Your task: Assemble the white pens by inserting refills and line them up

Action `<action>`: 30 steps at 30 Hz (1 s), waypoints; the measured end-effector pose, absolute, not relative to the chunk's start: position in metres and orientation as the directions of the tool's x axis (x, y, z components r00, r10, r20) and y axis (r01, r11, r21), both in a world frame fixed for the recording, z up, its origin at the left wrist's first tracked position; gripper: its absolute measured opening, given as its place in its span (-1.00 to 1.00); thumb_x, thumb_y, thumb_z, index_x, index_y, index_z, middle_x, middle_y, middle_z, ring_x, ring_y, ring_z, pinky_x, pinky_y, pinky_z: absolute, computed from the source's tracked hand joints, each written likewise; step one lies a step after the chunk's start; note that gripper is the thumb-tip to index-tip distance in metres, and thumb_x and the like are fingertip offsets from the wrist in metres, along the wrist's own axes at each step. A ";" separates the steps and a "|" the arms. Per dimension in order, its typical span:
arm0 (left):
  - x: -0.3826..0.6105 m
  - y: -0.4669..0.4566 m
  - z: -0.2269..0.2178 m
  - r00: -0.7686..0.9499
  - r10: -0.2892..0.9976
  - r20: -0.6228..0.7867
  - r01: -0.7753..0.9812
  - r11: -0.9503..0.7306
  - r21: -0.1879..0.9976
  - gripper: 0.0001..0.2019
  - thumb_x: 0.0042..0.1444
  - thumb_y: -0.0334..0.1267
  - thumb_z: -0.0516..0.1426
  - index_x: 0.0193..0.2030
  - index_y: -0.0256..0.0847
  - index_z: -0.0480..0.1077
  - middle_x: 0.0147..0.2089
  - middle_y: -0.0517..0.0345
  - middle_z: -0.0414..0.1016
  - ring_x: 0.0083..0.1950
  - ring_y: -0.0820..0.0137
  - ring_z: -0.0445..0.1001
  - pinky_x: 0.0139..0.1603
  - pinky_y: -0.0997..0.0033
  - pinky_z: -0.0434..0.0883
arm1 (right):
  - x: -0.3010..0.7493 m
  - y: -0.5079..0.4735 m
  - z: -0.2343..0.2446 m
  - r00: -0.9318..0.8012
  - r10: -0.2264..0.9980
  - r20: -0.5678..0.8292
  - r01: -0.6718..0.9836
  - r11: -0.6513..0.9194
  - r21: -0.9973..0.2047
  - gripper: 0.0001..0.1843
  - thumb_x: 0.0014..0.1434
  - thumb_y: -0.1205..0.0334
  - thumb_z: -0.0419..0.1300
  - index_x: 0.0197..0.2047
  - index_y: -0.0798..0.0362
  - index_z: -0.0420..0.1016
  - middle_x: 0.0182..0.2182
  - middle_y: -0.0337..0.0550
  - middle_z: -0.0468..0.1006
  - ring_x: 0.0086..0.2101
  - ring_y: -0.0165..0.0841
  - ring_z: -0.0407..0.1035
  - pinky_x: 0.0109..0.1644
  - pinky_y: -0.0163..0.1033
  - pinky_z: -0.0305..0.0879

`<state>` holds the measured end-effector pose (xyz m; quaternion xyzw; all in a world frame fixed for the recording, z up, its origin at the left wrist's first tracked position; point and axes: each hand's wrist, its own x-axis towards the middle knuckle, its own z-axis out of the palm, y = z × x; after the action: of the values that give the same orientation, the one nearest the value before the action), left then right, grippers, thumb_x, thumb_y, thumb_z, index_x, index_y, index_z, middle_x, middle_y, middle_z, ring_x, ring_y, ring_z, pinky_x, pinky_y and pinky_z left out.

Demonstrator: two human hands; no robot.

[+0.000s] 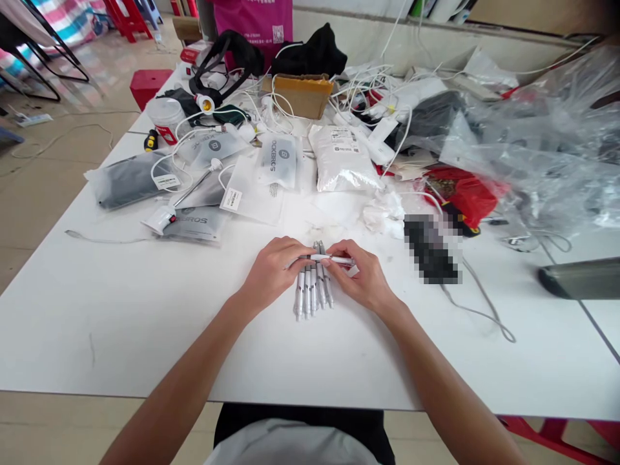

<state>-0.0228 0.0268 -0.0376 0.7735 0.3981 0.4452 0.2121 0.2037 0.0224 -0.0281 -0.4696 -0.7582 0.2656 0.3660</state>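
Several white pens (312, 290) lie side by side in a row on the white table (145, 310), pointing toward me. One more white pen (323, 258) is held crosswise above the row's far ends. My left hand (271, 271) pinches its left end with curled fingers. My right hand (361, 274) pinches its right end, fingers closed around it. Both hands rest on the table on either side of the pen row.
Behind the hands lie several packaged pouches (276, 161), a white filled bag (341, 158), tangled white cables (368, 90), a cardboard box (303, 93), a plastic cup (167, 119), a red bag (467, 190), crumpled clear plastic (547, 142) and a grey cable (477, 310).
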 end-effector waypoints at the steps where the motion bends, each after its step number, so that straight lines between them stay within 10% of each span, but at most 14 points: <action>1: -0.022 0.027 -0.038 0.291 0.803 0.521 0.426 -0.596 0.681 -0.91 0.40 -0.33 0.26 -0.05 -0.13 0.63 -0.17 0.11 0.71 -0.14 0.33 0.62 -0.02 0.26 0.51 | 0.204 0.023 -0.028 -0.300 0.902 0.311 0.518 0.427 -0.741 -0.74 0.44 -0.05 0.25 -0.16 -0.04 0.55 -0.36 -0.18 0.57 -0.41 -0.35 0.38 -0.34 -0.21 0.31; 18: -0.024 0.027 -0.037 0.311 0.784 0.537 0.419 -0.620 0.663 -0.79 0.38 -0.48 0.18 -0.08 -0.12 0.63 -0.22 0.15 0.70 -0.18 0.35 0.59 -0.05 0.29 0.50 | 0.203 0.023 -0.023 -0.432 0.863 0.261 0.531 0.477 -0.700 -0.56 0.54 0.03 0.08 -0.40 -0.02 0.36 -0.53 -0.28 0.26 -0.50 -0.40 0.10 -0.38 -0.18 0.08; 22: -0.027 0.029 -0.030 0.292 0.782 0.552 0.476 -0.619 0.625 -0.73 0.33 -0.23 0.34 0.14 -0.11 0.58 0.00 0.04 0.71 0.01 0.24 0.61 0.16 0.15 0.44 | 0.204 0.023 -0.025 -0.406 0.876 0.261 0.545 0.462 -0.700 -0.65 0.55 0.03 0.07 -0.25 -0.01 0.48 -0.47 -0.26 0.34 -0.48 -0.39 0.16 -0.36 -0.20 0.11; 25: -0.030 0.031 -0.022 0.182 0.896 0.406 0.491 -0.440 0.751 -0.53 0.28 0.00 0.36 0.26 -0.11 0.52 0.08 -0.01 0.68 0.10 0.18 0.58 0.20 0.14 0.43 | 0.207 0.026 -0.030 -0.367 0.870 0.329 0.551 0.488 -0.677 -0.72 0.54 0.08 0.11 -0.15 0.01 0.55 -0.43 -0.23 0.39 -0.46 -0.40 0.19 -0.36 -0.21 0.13; 30: -0.033 0.032 -0.013 0.129 0.980 0.150 0.255 -0.179 0.950 -0.74 0.39 -0.01 0.24 -0.15 -0.11 0.66 -0.22 0.11 0.68 -0.17 0.30 0.57 -0.09 0.31 0.47 | 0.210 0.028 -0.030 -0.338 0.858 0.388 0.536 0.514 -0.670 -0.77 0.53 0.12 0.15 -0.09 0.02 0.59 -0.40 -0.23 0.42 -0.47 -0.41 0.18 -0.36 -0.22 0.15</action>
<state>-0.0327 0.0317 -0.0134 0.6288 0.4912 0.4407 0.4114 0.2102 0.0283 -0.0297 -0.4419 -0.7881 0.2184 0.3687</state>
